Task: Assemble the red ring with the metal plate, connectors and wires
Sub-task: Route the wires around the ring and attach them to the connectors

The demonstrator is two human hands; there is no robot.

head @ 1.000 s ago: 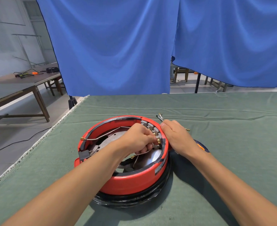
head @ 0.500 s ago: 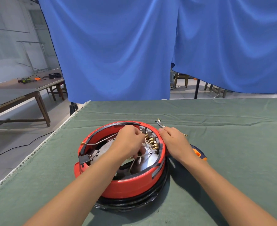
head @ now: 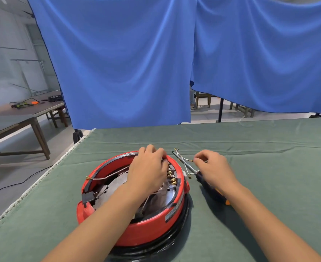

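Since a second ago our right hand leaves the ring on the counter, fingers pinching a loose wire; our left hand stays curled over the connectors, grip hidden.

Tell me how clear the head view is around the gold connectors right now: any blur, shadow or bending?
Head view: mild motion blur softens the gold connectors and left hand; soft even light, no glare; a shadow falls right of the red ring, under the right hand; wide-angle bending curves the green table's edge.
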